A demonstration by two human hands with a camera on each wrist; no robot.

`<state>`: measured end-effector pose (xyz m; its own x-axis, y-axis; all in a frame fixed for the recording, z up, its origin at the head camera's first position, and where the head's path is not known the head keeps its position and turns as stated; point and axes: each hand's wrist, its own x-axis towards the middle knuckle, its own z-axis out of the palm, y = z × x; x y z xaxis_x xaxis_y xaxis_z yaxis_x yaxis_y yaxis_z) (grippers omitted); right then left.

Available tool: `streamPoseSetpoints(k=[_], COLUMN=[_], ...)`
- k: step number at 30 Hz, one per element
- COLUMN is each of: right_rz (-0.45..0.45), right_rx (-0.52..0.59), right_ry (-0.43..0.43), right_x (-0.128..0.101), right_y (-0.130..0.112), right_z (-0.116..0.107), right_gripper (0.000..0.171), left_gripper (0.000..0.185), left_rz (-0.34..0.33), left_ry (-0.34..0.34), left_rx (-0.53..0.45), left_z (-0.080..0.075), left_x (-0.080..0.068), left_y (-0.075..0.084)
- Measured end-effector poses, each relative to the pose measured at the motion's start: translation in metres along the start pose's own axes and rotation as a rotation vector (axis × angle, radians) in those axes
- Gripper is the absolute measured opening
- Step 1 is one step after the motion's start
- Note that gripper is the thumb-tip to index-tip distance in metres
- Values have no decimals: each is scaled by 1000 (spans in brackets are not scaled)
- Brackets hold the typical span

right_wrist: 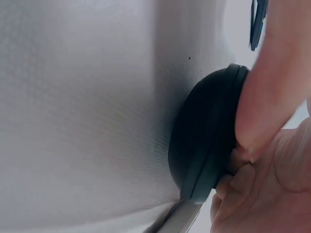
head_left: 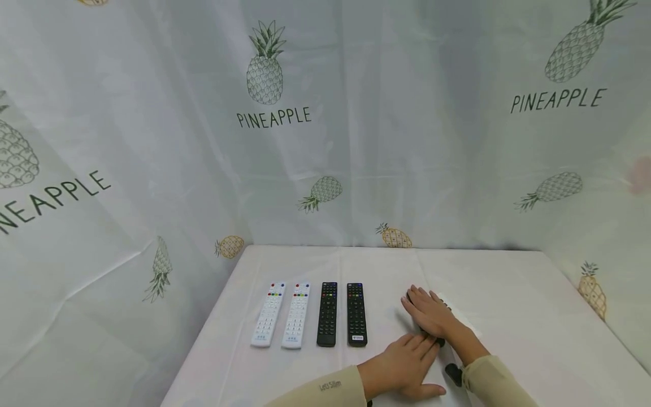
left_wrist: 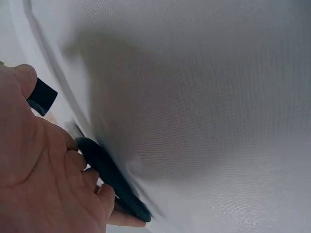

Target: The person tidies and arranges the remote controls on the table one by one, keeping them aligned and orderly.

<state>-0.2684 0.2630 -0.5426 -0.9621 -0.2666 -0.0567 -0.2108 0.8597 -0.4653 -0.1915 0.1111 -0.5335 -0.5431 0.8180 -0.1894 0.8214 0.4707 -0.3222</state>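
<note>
My left hand (head_left: 404,364) lies flat with its fingers pointing up and right and its thumb spread apart. Just beyond it, my right hand (head_left: 432,314) lies palm down, fingers stretched up and left. Beneath the two hands is a long black object (left_wrist: 114,179) with a rounded end, mostly covered in the head view; its kind cannot be told. In the left wrist view, the left fingers rest along it. A thick, dark rounded end (right_wrist: 204,131) shows next to the right hand in the right wrist view, close over the white cloth.
Left of the hands, two white remotes (head_left: 268,315) and two black remotes (head_left: 327,314) lie upright in a row on the white-covered table (head_left: 386,265). A curtain (head_left: 407,141) printed with pineapples hangs behind and at the sides. A small black wrist camera (head_left: 454,374) sits by the right cuff.
</note>
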Motion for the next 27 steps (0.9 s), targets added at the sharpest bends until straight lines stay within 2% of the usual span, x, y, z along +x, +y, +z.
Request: streamPoseSetpoints(k=[9,15,21,27], right_rz=[-14,-23,-32,-27], right_rx=[17,25,50,66], right_ry=[-1,-2,-4,-13], right_x=[2,2,5,8], right_y=[-4,-8,-10,-12], right_z=[4,5,8,9], right_gripper=[76,75,74,73], left_gripper=[84,78,81,78], left_rz=[12,14,17,31], left_ry=[-61,-73,-69,-127], left_rx=[-33,-48,-99,-194], left_z=[-1,0,-3,-3], left_x=[4,3,-2,-9], left_y=[2,-1,-7,-16])
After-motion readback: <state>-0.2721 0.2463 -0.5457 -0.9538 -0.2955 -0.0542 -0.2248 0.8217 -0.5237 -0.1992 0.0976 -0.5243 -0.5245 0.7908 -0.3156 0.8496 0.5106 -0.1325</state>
